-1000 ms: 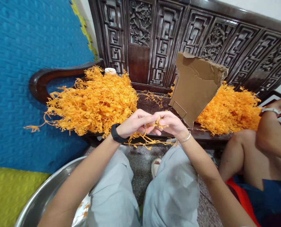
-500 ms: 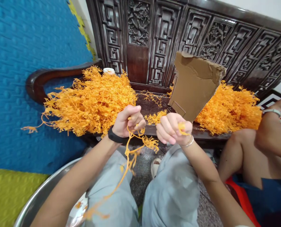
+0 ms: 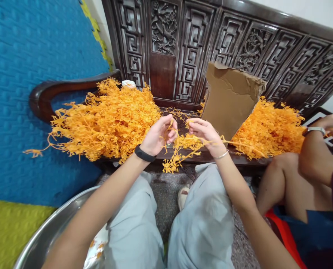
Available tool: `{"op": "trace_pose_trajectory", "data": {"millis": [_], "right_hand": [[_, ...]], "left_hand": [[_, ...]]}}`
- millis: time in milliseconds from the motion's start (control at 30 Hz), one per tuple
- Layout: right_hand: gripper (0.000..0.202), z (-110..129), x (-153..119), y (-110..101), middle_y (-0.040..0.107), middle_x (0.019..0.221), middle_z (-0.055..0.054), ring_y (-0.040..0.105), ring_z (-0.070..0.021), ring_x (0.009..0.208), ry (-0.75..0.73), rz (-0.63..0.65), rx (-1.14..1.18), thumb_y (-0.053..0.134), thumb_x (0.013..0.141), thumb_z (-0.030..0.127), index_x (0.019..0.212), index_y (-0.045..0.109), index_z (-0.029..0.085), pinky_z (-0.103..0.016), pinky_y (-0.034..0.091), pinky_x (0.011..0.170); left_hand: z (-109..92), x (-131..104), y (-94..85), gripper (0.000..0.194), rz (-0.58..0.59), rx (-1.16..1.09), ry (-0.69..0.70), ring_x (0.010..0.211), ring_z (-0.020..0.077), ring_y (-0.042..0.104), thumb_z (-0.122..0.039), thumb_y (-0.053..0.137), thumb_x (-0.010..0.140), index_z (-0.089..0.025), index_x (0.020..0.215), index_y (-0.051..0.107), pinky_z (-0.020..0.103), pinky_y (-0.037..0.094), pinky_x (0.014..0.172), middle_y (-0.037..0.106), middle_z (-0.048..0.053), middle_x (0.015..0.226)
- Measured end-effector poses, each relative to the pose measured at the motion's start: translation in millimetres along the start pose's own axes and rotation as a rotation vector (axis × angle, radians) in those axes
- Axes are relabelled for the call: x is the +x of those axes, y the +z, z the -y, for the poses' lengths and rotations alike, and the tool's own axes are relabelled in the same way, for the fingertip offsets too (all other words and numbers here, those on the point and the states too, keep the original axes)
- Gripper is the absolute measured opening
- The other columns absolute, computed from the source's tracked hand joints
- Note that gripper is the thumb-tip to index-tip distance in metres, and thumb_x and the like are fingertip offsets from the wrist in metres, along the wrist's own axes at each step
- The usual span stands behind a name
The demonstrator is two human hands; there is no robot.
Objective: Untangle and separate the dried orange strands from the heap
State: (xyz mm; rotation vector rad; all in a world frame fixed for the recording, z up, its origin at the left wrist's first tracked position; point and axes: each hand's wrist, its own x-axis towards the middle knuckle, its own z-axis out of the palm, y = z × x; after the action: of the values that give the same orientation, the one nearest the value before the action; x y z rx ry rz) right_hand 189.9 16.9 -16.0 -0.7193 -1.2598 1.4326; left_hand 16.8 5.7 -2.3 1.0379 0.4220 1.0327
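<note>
My left hand [image 3: 158,137], with a black band at the wrist, pinches an orange plastic sprig [image 3: 172,164] between thumb and fingers. The sprig's branching tips hang below the hand, and a long stem reaches right, passing by my right wrist. My right hand [image 3: 207,135] is closed in a pinch at the same height, a small orange bit [image 3: 187,123] at its fingertips. Whether that bit belongs to the sprig I cannot tell. Beyond both hands, small orange pieces [image 3: 190,141] lie on the dark wooden bench [image 3: 180,152]. A large heap of orange sprigs [image 3: 110,121] rises left of my left hand.
A bent cardboard sheet [image 3: 229,102] stands upright on the bench, beside a second orange heap [image 3: 273,129]. A metal basin [image 3: 37,243] is at lower left. Behind the left heap shows a white round object [image 3: 128,84]. Another person's arm [image 3: 314,160] is at right.
Both hands have moved up toward the bench, their fingers loosening from tight fists into pinches. The sprig's long stem has swung from lower left to the right.
</note>
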Motion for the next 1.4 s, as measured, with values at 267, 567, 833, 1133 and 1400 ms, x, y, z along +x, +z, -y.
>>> {"op": "trace_pose_trajectory", "data": {"millis": [267,567,833,1133,1400], "right_hand": [[0.039,-11,23,-46,0.068,0.071,0.000,0.063,-0.0102,0.061,0.038,-0.443,-0.147,0.067,0.061,0.010,0.099,0.058,0.015,-0.024,0.050,0.063],[0.031,-10,23,-63,0.071,0.080,-0.003,0.066,-0.0100,0.065,0.091,-0.391,-0.158,0.055,0.067,0.002,0.096,0.059,0.015,-0.022,0.053,0.066],[0.016,0,12,-43,0.068,0.073,-0.003,0.062,-0.0087,0.057,0.061,-0.282,-0.268,0.066,0.067,0.015,0.083,0.065,0.014,-0.020,0.050,0.057],[0.043,0,-4,-11,0.063,0.095,-0.006,0.060,-0.0113,0.076,0.058,0.248,-0.627,0.063,0.073,0.045,0.106,0.058,0.018,-0.026,0.050,0.072],[0.055,-17,-10,11,0.060,0.093,-0.004,0.055,-0.0118,0.068,-0.042,0.230,-0.949,0.071,0.066,0.036,0.112,0.050,0.016,-0.027,0.046,0.065]], "left_hand": [[-6,-2,-8.2,0.031,-0.037,-0.010,0.027,0.036,0.0056,0.039,-0.034,0.047,0.081,-0.015,0.056,0.050,0.017,0.026,0.037,0.036,-0.004,0.041],[-11,-5,-18.1,0.019,-0.109,-0.050,0.073,0.041,0.0054,0.042,-0.032,0.054,0.074,-0.015,0.064,0.053,0.017,0.031,0.037,0.040,-0.005,0.048],[-14,-9,-16.6,0.023,-0.193,-0.063,0.175,0.059,0.0093,0.057,-0.025,0.050,0.075,-0.017,0.094,0.060,0.017,0.042,0.045,0.061,0.001,0.069],[-10,-7,-21.9,0.035,-0.168,0.034,0.218,0.092,0.0137,0.063,-0.020,0.048,0.078,-0.020,0.112,0.058,0.025,0.051,0.082,0.067,0.003,0.102],[-8,-6,-20.3,0.034,-0.111,-0.028,0.165,0.105,0.0162,0.061,-0.020,0.044,0.081,-0.017,0.112,0.058,0.030,0.047,0.095,0.065,0.004,0.112]]}}
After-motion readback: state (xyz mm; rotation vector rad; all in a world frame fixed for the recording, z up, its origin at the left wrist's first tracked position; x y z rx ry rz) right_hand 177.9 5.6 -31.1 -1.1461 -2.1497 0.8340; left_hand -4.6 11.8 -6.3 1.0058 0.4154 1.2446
